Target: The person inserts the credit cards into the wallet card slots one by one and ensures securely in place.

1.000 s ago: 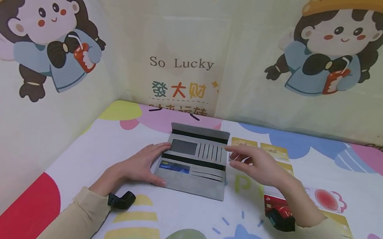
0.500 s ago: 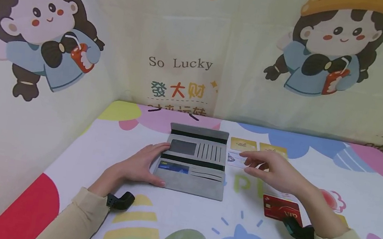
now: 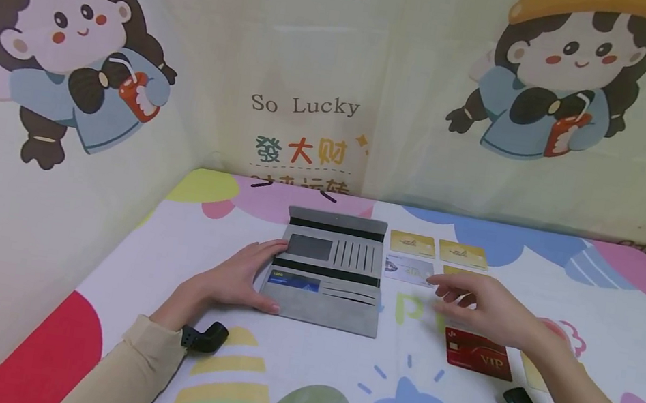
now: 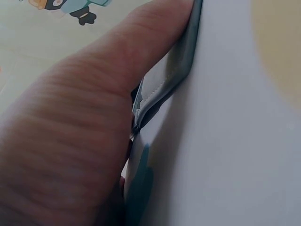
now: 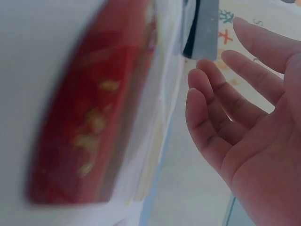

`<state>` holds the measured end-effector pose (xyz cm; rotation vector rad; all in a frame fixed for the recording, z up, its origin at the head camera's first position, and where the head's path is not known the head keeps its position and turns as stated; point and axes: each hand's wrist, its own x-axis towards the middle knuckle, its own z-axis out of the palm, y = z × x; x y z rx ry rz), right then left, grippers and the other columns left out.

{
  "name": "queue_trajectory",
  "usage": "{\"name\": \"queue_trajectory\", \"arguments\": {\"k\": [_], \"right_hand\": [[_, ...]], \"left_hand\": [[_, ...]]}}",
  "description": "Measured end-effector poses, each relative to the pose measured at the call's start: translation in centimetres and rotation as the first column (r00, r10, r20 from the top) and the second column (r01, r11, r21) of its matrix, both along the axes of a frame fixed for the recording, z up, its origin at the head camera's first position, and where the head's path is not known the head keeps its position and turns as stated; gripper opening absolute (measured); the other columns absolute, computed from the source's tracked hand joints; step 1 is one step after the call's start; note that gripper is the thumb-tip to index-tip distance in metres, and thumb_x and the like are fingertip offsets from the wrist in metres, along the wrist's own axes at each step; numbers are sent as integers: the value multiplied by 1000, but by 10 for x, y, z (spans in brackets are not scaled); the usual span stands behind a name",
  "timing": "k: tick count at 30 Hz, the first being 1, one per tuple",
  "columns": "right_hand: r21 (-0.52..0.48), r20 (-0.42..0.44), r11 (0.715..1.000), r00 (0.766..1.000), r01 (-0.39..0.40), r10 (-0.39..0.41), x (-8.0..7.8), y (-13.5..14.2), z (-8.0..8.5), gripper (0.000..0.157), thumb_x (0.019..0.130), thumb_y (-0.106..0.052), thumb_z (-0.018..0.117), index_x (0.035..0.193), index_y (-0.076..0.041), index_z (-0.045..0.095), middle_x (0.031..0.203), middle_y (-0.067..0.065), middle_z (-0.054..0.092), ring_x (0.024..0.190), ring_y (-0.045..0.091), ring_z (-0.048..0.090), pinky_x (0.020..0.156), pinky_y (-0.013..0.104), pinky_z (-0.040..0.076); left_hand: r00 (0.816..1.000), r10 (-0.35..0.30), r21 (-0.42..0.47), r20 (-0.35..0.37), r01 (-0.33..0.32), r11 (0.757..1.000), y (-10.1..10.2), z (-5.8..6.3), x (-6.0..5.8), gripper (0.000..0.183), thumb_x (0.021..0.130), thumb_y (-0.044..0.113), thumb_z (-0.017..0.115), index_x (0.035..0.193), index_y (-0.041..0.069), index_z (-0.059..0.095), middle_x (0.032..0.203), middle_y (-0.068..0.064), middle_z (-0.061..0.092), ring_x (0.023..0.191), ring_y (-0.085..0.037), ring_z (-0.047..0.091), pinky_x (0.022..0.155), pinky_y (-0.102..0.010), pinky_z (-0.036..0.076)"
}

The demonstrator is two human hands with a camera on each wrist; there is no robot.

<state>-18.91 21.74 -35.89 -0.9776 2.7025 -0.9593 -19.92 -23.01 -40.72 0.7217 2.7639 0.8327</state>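
An unfolded grey wallet (image 3: 338, 315) lies on the table, a blue card (image 3: 294, 281) in its lower left slot. Along its left side rests my left hand (image 3: 234, 277), thumb straight across the lower left corner and index finger at the upper edge. In the left wrist view, the thumb (image 4: 141, 42) presses on the wallet's edge (image 4: 181, 70); the other fingers are mostly hidden. My right hand (image 3: 484, 307) hovers over the cards right of the wallet, fingers loosely bent. From the right wrist view, this hand (image 5: 254, 108) holds nothing.
Two gold cards (image 3: 413, 244) lie behind a pale card (image 3: 408, 269) beside the wallet. A red VIP card (image 3: 478, 353) lies nearer the front, and another gold card (image 3: 533, 373) is partly behind the right forearm. A printed curtain (image 3: 327, 37) rises at the table's back edge.
My right hand has moved right and toward me, away from the wallet's right edge, uncovering the pale card and the red card. My left hand and the wallet stay put.
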Motion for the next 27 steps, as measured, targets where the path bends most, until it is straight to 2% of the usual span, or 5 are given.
{"name": "queue_trajectory", "arguments": {"k": [4, 13, 21, 24, 27], "right_hand": [[27, 5, 1000, 1000, 8, -8, 5, 10, -4, 42, 89, -15, 79, 127, -1, 67, 100, -6, 66, 89, 10, 59, 79, 29, 57], [152, 50, 983, 993, 102, -110, 19, 24, -8, 56, 82, -37, 85, 127, -7, 69, 104, -6, 62, 91, 15, 55, 77, 28, 55], [240, 109, 958, 977, 154, -184, 31, 36, -11, 57, 80, -38, 86, 127, -11, 68, 117, 3, 63, 100, 21, 59, 82, 35, 56], [247, 95, 957, 979, 152, -181, 35, 40, -13, 60, 77, -38, 88, 126, -11, 67, 121, 6, 62, 103, 22, 59, 81, 33, 56], [271, 37, 954, 988, 132, -147, 36, 43, -15, 63, 72, -39, 91, 123, -10, 68, 121, 6, 62, 105, 25, 58, 79, 32, 56]], "left_hand": [[1000, 0, 1, 6, 0, 1000, 0, -2, -1, 115, 70, 60, 83, 159, 12, 28, 164, -6, 26, 146, -33, 23, 117, -60, 21], [1000, 7, 2, 10, -7, 1000, 0, -2, -2, 115, 70, 59, 84, 160, 14, 28, 163, -5, 28, 144, -30, 27, 116, -58, 24], [1000, 2, 3, 6, -2, 1000, 0, -1, -1, 115, 70, 59, 83, 160, 13, 28, 163, -5, 27, 144, -30, 27, 116, -59, 24], [1000, -1, 0, 7, 1, 1000, 0, -1, -1, 114, 71, 59, 83, 160, 13, 28, 163, -5, 27, 144, -30, 27, 116, -58, 24], [1000, -2, 2, 10, 2, 1000, -1, -1, -1, 114, 71, 59, 84, 160, 13, 29, 163, -5, 27, 144, -30, 27, 116, -58, 24]]}}
